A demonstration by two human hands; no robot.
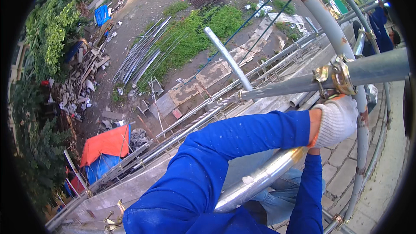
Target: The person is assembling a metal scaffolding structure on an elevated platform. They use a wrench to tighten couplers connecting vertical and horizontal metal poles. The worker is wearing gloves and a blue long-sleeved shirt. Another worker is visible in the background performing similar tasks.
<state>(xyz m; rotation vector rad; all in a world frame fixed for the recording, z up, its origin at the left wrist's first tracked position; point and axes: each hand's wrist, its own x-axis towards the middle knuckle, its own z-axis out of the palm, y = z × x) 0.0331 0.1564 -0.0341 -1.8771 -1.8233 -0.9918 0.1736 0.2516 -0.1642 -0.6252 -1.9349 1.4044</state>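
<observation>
The blue sleeve crosses a shiny pipe; leaning on it this high risks a slip if it rolls. The gloved left hand wraps shut around the upright pole, just below the brass clamp. The right hand is hidden behind it: cannot tell. Scrap lies far below.

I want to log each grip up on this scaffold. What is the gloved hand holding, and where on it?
The left hand, in a white glove, grips the upright scaffold tube just below the brass-coloured coupler. The right hand is hidden.
</observation>
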